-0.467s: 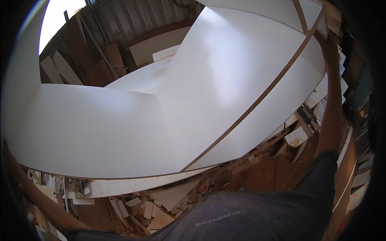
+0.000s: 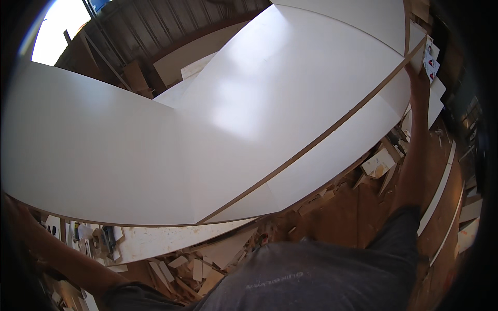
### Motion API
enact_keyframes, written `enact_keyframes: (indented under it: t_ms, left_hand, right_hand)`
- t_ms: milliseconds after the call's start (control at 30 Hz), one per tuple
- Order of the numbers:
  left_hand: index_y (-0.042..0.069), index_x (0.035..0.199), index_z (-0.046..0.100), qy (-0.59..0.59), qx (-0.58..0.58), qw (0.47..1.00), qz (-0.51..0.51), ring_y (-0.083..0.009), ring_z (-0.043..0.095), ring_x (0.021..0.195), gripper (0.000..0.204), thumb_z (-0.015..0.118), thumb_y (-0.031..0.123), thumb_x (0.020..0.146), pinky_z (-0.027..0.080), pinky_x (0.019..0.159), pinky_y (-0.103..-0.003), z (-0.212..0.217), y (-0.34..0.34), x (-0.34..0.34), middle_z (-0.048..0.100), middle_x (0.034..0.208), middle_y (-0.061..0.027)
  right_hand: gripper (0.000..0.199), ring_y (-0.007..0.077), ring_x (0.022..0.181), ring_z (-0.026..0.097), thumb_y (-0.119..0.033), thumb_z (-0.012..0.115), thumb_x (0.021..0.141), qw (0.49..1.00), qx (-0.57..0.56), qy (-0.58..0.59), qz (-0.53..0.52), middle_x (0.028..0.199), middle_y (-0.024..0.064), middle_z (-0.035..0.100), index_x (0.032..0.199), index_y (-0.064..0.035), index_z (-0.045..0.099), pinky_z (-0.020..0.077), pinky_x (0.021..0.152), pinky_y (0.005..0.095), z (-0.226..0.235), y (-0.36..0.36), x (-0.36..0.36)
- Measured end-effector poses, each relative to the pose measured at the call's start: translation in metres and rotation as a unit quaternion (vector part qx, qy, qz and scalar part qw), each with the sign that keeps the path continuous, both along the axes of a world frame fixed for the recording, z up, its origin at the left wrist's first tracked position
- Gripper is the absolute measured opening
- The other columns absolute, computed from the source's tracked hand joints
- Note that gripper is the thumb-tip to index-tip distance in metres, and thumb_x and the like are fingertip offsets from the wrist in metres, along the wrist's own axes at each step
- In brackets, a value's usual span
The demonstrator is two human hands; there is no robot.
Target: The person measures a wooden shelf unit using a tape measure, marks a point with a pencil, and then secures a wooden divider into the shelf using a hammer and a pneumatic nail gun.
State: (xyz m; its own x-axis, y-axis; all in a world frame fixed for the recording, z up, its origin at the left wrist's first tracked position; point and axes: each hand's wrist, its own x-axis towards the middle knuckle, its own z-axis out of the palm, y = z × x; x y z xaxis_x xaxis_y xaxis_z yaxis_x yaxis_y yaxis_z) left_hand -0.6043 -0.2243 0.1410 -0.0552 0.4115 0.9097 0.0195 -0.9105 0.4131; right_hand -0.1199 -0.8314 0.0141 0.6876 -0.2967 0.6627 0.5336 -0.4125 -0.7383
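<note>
A big glossy white board [image 2: 104, 150] with a brown raw edge spans the left and middle of the view. It is tilted over a second white board [image 2: 332, 155], which shows below its slanting edge. At the far left, my left hand [image 2: 12, 206] is at the large board's near edge, dark against the rim, its fingers mostly hidden. My right hand [image 2: 416, 75] closes on the same board's edge near its far right corner, the fingertips tucked out of sight. Another white panel [image 2: 353, 20] with a brown edge lies at the top right.
Below the boards is a pale work surface [image 2: 155, 241], with wood offcuts [image 2: 199, 269] heaped nearby. Clamp-like tools [image 2: 108, 239] stand at its left. Long white strips [image 2: 438, 194] lie on the brown floor at right. A corrugated wall [image 2: 150, 26] rises behind.
The large board has shifted left and tilted, its upright-looking left end now lower. Its slanting edge uncovers more of the board beneath. My hands have moved with it, and the view has turned slightly.
</note>
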Motion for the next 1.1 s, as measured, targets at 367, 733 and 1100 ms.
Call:
enact_keyframes:
  t_ms: [367, 733, 1100]
  left_hand:
    - [0.005, 0.14, 0.047, 0.202, 0.203, 0.949, 0.128, -0.0333, 0.056, 0.119, 0.059, 0.064, 0.02, 0.085, 0.045, 0.102, -0.04, -0.068, 0.01, 0.055, 0.057, 0.127, -0.0235]
    - [0.012, 0.143, 0.044, 0.306, 0.383, 0.845, 0.216, -0.0402, 0.053, 0.122, 0.063, 0.055, 0.046, 0.09, 0.046, 0.1, -0.046, 0.009, 0.078, 0.051, 0.054, 0.133, -0.0239]
    - [0.017, 0.144, 0.043, 0.304, 0.426, 0.821, 0.228, -0.0434, 0.049, 0.122, 0.083, 0.032, 0.076, 0.088, 0.044, 0.097, -0.055, 0.002, 0.114, 0.036, 0.044, 0.139, -0.0264]
  right_hand:
    - [0.058, 0.0197, 0.1, 0.06, -0.035, 0.071, 0.085, 0.996, 0.07, 0.021, 0.041, 0.11, 0.0144, 0.063, 0.124, 0.005, 0.056, 0.0455, 0.089, 0.0308, -0.031, 0.011, -0.022]
    - [0.045, 0.0163, 0.088, 0.06, -0.028, 0.07, 0.087, 0.959, 0.208, 0.16, 0.107, 0.099, 0.0101, 0.065, 0.116, 0.0038, 0.058, 0.0471, 0.082, 0.0294, -0.164, 0.125, -0.077]
    - [0.035, 0.0169, 0.077, 0.059, -0.03, 0.068, 0.088, 0.947, 0.2, 0.225, 0.115, 0.089, 0.0088, 0.064, 0.104, 0.0006, 0.06, 0.0478, 0.072, 0.0331, -0.224, 0.145, -0.093]
